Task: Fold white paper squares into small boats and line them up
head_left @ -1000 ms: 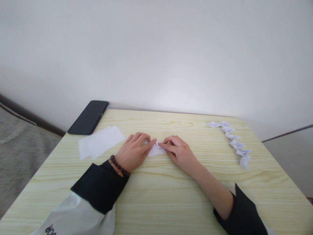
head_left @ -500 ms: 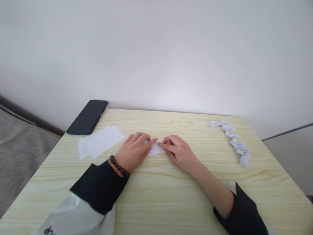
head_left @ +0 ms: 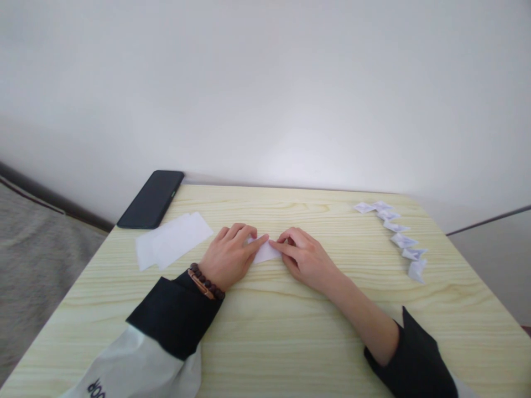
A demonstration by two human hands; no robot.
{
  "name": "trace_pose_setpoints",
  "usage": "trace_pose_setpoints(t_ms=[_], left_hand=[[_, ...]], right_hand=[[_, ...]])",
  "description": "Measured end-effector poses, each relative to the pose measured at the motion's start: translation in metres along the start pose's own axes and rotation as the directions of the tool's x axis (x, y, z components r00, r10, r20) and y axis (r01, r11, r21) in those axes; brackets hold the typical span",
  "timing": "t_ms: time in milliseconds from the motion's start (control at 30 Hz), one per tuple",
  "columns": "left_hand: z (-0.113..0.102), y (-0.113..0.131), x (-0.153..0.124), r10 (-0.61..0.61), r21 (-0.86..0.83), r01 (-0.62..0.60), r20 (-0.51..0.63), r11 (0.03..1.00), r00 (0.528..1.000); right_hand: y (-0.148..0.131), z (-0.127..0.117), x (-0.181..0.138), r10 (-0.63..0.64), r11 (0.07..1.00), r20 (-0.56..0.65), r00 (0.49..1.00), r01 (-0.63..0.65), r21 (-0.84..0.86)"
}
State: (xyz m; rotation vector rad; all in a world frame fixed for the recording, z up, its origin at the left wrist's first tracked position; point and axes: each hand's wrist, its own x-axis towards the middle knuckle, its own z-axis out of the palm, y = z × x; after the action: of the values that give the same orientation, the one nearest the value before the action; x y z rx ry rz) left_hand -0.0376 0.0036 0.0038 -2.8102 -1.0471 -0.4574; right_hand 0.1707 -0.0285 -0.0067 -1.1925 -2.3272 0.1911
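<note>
A small folded white paper piece (head_left: 265, 253) lies flat on the light wooden table (head_left: 265, 331), near its middle. My left hand (head_left: 230, 260) rests on the paper's left side, fingers curled, index fingertip pressing down on it. My right hand (head_left: 307, 258) presses the paper's right side with curled fingers, its index fingertip meeting the left one. Most of the paper is hidden under the fingers. A beaded bracelet sits on my left wrist.
Flat white paper sheets (head_left: 172, 239) lie left of my hands. A black phone (head_left: 151, 198) overhangs the table's back left corner. Several small folded paper pieces (head_left: 398, 235) form a curved row at the back right. A white wall stands behind the table.
Both hands stay pressed on the folded paper in the same spot. Only the camera has shifted a little.
</note>
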Motion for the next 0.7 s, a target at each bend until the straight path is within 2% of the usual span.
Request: trace_pose_setpoints(t_ms=[500,700], left_hand=[[-0.0007,-0.0013,-0.0003,-0.006,-0.023,0.006,0.016,1.000,1.000],[-0.0015,-0.0006,0.0003,-0.016,-0.024,0.017,0.017,1.000,1.000]], right_hand=[[0.0004,0.0008,-0.0010,0.043,0.999,-0.053,0.998,-0.041,0.031],[0.0040,0.0004,-0.0012,-0.008,1.000,-0.062,0.998,0.010,0.029]])
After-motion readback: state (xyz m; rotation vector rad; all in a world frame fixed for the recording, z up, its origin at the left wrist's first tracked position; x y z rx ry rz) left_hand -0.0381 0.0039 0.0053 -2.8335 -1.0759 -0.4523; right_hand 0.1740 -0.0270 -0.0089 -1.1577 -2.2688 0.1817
